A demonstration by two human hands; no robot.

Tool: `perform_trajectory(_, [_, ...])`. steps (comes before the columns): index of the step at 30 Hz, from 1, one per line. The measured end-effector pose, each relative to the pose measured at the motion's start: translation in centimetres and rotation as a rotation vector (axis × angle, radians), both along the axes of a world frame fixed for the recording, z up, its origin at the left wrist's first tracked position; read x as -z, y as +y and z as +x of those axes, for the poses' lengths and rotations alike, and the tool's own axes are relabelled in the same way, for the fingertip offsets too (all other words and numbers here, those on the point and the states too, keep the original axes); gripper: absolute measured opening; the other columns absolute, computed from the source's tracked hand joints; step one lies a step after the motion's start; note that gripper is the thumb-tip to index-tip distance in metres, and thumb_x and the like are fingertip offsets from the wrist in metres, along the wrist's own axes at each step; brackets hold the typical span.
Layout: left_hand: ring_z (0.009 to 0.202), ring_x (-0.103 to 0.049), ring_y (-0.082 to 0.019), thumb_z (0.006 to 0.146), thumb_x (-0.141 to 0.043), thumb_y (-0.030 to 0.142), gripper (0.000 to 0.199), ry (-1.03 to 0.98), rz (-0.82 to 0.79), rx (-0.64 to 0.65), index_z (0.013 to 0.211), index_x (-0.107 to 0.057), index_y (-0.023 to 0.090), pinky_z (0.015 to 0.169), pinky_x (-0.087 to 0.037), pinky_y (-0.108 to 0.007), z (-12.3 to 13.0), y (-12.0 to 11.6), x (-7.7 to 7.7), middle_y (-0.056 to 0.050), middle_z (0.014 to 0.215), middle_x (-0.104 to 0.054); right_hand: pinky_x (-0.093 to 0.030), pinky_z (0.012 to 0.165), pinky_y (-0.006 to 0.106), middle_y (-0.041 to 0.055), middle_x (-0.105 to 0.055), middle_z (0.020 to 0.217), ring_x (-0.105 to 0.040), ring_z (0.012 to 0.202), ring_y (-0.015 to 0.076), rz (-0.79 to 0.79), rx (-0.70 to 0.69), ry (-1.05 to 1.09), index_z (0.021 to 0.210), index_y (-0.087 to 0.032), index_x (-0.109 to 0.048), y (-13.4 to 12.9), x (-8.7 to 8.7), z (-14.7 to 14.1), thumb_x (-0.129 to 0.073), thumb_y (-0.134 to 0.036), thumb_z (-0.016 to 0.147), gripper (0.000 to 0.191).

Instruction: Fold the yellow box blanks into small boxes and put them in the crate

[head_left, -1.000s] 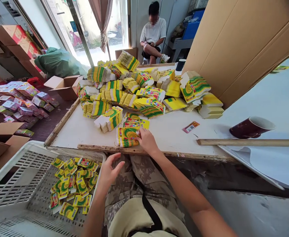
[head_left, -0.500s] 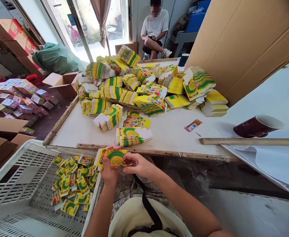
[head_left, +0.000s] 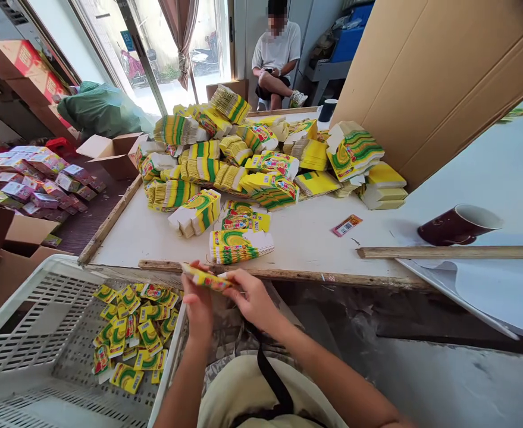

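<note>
A small yellow and green printed carton (head_left: 207,279) is held between my two hands, just in front of the table's near edge, with a narrow side facing me. My left hand (head_left: 197,306) supports its left end from below and behind. The fingers of my right hand (head_left: 250,297) pinch its right end. On the table close by lie a fanned stack of flat cartons (head_left: 238,246), a few loose flat cartons (head_left: 246,217) and another bundle of cartons (head_left: 196,211). Left of my hands, a white plastic crate (head_left: 49,309) holds several folded cartons (head_left: 131,333).
A large heap of carton bundles (head_left: 225,154) covers the back of the table. To the right are a maroon mug (head_left: 457,226), a wooden strip (head_left: 448,254), a small packet (head_left: 347,226) and a tall cardboard sheet (head_left: 404,77). A person (head_left: 276,56) sits behind the table.
The carton has turned in my hands from showing its broad printed face to showing a narrow side. My right hand keeps its grip on the right end.
</note>
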State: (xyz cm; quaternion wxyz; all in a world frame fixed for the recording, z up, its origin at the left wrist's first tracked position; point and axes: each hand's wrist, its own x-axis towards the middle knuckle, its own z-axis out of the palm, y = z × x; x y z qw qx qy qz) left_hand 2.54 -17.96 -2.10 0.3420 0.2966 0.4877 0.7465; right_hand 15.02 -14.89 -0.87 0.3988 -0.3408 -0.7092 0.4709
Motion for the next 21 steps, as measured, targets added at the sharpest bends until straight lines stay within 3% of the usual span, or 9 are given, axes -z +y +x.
perform_trajectory(4, [0.084, -0.067, -0.018, 0.076, -0.071, 0.058, 0.040, -0.047, -0.076, -0.009, 0.093, -0.067, 0.022, 0.079, -0.053, -0.031, 0.4, -0.5, 0.9, -0.003, 0.090, -0.071, -0.046, 0.067, 0.030, 0.0039, -0.068, 0.077, -0.061, 0.073, 0.0186, 0.102, 0.037, -0.025, 0.082, -0.020, -0.070, 1.2, -0.6, 0.8, -0.061, -0.025, 0.090, 0.013])
perform_trajectory(7, [0.083, -0.069, -0.020, 0.075, -0.075, 0.052, 0.036, -0.047, -0.127, 0.055, 0.087, -0.071, 0.019, 0.081, -0.054, -0.033, -0.7, -0.8, 1.0, -0.005, 0.087, -0.074, -0.048, 0.064, 0.029, 0.0037, -0.068, 0.075, -0.062, 0.070, 0.0177, 0.160, 0.006, -0.056, 0.085, -0.021, -0.074, 2.1, -0.8, 1.8, -0.060, -0.028, 0.091, 0.016])
perform_trajectory(10, [0.107, -0.066, -0.028, 0.077, -0.069, 0.062, 0.055, 0.090, -0.104, 0.159, 0.109, -0.070, 0.018, 0.095, -0.050, -0.040, -3.2, -1.5, -0.6, -0.012, 0.110, -0.073, -0.050, 0.074, 0.035, 0.0067, -0.070, 0.085, -0.062, 0.082, 0.0214, 0.330, 0.075, -0.203, 0.095, -0.024, -0.075, 3.3, -0.9, 3.4, -0.056, -0.027, 0.094, 0.020])
perform_trajectory(12, [0.123, -0.057, -0.032, 0.076, -0.061, 0.072, 0.075, 0.324, -0.087, 0.201, 0.130, -0.059, 0.021, 0.104, -0.045, -0.045, -4.9, -2.0, -2.0, -0.015, 0.129, -0.065, -0.049, 0.087, 0.042, 0.0071, -0.071, 0.088, -0.060, 0.090, 0.0235, 0.461, 0.087, -0.343, 0.096, -0.026, -0.076, 3.7, -1.1, 4.2, -0.054, -0.022, 0.095, 0.022])
perform_trajectory(15, [0.135, -0.046, -0.037, 0.062, -0.079, 0.065, 0.096, 0.733, -0.211, 0.303, 0.142, -0.048, 0.023, 0.112, -0.035, -0.051, -5.9, -2.4, -3.4, -0.016, 0.144, -0.053, -0.038, 0.108, 0.049, 0.0031, -0.070, 0.085, -0.059, 0.097, 0.0220, 0.610, -0.045, -0.400, 0.098, -0.031, -0.075, 3.3, -1.4, 4.1, -0.052, -0.018, 0.096, 0.026])
perform_trajectory(17, [0.131, -0.051, -0.037, 0.056, -0.087, 0.052, 0.098, 0.881, -0.338, 0.438, 0.141, -0.047, 0.024, 0.109, -0.039, -0.052, -5.3, -2.4, -3.3, -0.015, 0.143, -0.055, -0.028, 0.117, 0.051, 0.0005, -0.069, 0.085, -0.059, 0.103, 0.0204, 0.678, -0.156, -0.352, 0.099, -0.033, -0.073, 2.4, -1.7, 3.4, -0.051, -0.018, 0.096, 0.027])
perform_trajectory(18, [0.124, -0.057, -0.035, 0.059, -0.086, 0.048, 0.091, 0.904, -0.391, 0.498, 0.138, -0.049, 0.024, 0.103, -0.045, -0.049, -4.8, -2.4, -3.1, -0.013, 0.137, -0.060, -0.024, 0.119, 0.052, 0.0005, -0.069, 0.091, -0.058, 0.110, 0.0207, 0.681, -0.179, -0.326, 0.102, -0.034, -0.071, 1.9, -1.8, 3.1, -0.051, -0.018, 0.096, 0.026])
perform_trajectory(21, [0.095, -0.068, -0.026, 0.075, -0.074, 0.039, 0.055, 0.915, -0.485, 0.541, 0.124, -0.053, 0.024, 0.080, -0.055, -0.037, -3.0, -2.4, -2.0, -0.005, 0.109, -0.071, -0.020, 0.120, 0.057, 0.0070, -0.059, 0.130, -0.043, 0.135, 0.0278, 0.518, -0.041, -0.194, 0.124, -0.031, -0.061, 1.1, -1.5, 2.3, -0.060, -0.025, 0.091, 0.033])
